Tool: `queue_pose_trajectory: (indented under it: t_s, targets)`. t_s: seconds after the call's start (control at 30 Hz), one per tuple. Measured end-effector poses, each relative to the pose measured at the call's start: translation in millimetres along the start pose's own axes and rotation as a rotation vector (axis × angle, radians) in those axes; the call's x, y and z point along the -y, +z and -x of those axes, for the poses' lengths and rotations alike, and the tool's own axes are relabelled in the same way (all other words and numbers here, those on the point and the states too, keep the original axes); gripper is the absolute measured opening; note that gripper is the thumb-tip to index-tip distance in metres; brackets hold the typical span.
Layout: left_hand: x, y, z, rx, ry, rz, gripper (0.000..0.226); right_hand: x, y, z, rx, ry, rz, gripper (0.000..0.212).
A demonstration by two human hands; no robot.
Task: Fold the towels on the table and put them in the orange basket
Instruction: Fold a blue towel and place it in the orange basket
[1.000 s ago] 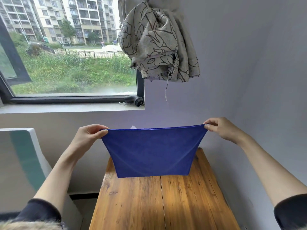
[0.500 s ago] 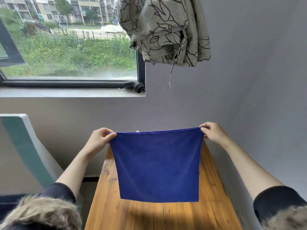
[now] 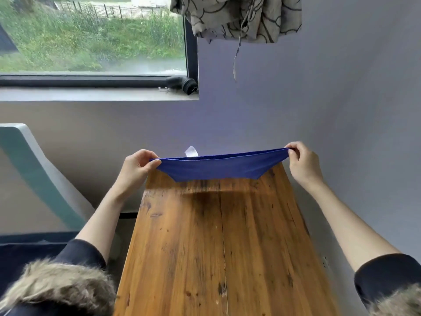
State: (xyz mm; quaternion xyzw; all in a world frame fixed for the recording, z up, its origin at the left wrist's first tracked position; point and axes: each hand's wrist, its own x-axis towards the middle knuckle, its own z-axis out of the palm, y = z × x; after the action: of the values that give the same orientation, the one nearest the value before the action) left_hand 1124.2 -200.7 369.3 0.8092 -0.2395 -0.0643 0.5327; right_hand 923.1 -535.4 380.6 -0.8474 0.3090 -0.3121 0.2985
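A blue towel (image 3: 216, 167) is stretched in the air over the far end of the wooden table (image 3: 218, 247). My left hand (image 3: 136, 167) pinches its left corner and my right hand (image 3: 300, 163) pinches its right corner. The towel shows as a shallow band, nearly edge-on, with a small white label (image 3: 191, 152) sticking up from its far edge. It casts a shadow on the planks just below. No orange basket is in view.
The table's right side runs along a grey wall (image 3: 341, 110). A white and teal chair (image 3: 38, 176) stands to the left. A patterned curtain (image 3: 237, 17) hangs above, and a black object (image 3: 182, 84) lies on the window sill.
The towel hung down as a full square between my hands; now its lower part has swung up and away, so only a narrow band shows. The view has tipped downward.
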Motion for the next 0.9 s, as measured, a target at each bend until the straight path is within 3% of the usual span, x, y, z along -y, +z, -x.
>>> queue_pose_trajectory:
  t_s: [0.13,0.33,0.43,0.6,0.9]
  targets:
    - [47.0,22.4,51.3,0.183,-0.106,-0.1,0.012,-52.9,17.0,64.2,0.193,0.097,0.077,0.017]
    - [104.2,49.4,130.1,0.42,-0.448,-0.121,0.007,-117.2,25.4,152.1,0.568,0.349,0.194,0.015]
    - [113.9,57.9,151.3,0.531,-0.59,-0.122,0.008,-128.6,25.2,172.9,0.646,0.453,0.191,0.014]
    - [118.7,61.5,161.4,0.576,-0.689,-0.12,0.008,-139.5,20.5,183.1,0.696,0.619,0.101,0.012]
    - [125.9,82.9,116.7,0.32,-0.637,-0.054,0.007,-141.7,53.2,152.7,0.451,0.88,-0.343,0.015]
